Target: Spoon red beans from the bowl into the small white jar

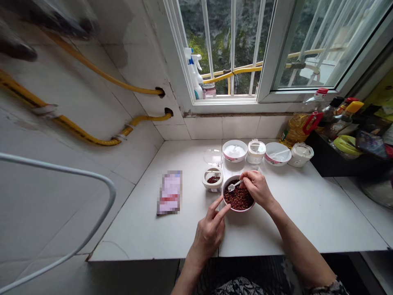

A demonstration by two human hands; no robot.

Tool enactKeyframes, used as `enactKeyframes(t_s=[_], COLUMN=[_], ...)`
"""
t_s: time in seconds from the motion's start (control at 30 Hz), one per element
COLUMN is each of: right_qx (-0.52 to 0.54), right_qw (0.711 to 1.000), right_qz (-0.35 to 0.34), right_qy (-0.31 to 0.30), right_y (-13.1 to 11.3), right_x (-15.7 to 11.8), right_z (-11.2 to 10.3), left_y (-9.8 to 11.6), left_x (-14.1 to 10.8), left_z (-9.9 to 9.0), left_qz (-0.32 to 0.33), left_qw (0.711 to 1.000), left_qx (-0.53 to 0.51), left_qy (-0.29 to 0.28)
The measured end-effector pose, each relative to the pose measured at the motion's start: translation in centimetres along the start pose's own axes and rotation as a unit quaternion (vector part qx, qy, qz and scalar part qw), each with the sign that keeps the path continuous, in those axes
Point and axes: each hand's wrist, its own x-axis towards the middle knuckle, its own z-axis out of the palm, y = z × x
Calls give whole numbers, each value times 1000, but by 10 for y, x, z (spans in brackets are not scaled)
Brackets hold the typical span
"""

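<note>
I have the bowl of dark red peppercorns (239, 200) near the front edge of the white counter (264, 229). My right hand (256, 188) pinches a small white spoon (236, 185) over them, while my left hand (211, 229) grips nothing, its fingers extended to the bowl's near-left rim. Just left stands an open jar (212, 179), part-filled with similar peppercorns, its clear lid raised behind; it crowds that side. Behind, a bowl of white grains (235, 151), a lidded jar (256, 151), another bowl (278, 154) and a second jar (301, 155) form a row hemming in the far side. A blurred packet (170, 192) lies farther left; an oil bottle (302, 121) stands back right.
</note>
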Motion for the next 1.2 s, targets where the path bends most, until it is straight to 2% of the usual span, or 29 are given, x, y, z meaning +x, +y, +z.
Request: enactKeyframes(t_s=[0.2, 0.67, 0.97, 1.2], right_qx=[13, 17, 71, 154], right_qw=[1000, 998, 996, 983], right_qz=[10, -32, 16, 97], right_qy=[-11, -55, -47, -33], right_y=[1, 0, -5, -4], right_x=[0, -1, -1, -1], right_z=[0, -1, 4, -2], left_y=[0, 0, 0, 0], left_x=[0, 0, 0, 0], left_z=[0, 1, 0, 0], left_qz=[2, 4, 0, 2], left_qw=[1000, 1000, 1000, 1000], left_qx=[1, 3, 4, 1], left_qy=[2, 1, 0, -1])
